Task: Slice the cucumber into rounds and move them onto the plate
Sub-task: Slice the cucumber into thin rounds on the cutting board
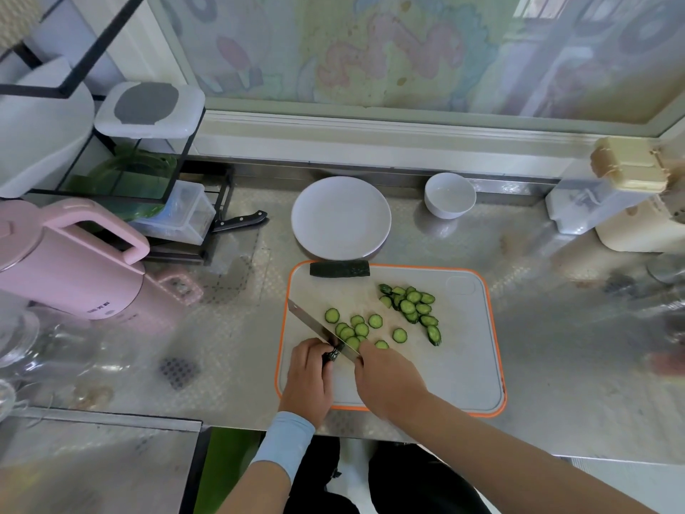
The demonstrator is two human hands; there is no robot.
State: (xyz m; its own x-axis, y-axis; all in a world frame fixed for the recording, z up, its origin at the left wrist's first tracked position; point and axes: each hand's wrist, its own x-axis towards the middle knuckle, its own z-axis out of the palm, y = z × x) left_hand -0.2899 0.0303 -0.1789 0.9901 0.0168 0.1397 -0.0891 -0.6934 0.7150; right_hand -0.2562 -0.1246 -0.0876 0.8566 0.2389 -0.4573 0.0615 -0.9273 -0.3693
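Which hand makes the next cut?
Right. The right hand grips the knife, its blade at the cucumber stub that the left hand holds on the board.

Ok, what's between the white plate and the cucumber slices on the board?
An uncut cucumber piece, at the far edge of the board, in the head view.

Pink kettle [70, 261], bowl [449, 195] (white), spare knife [240, 221].
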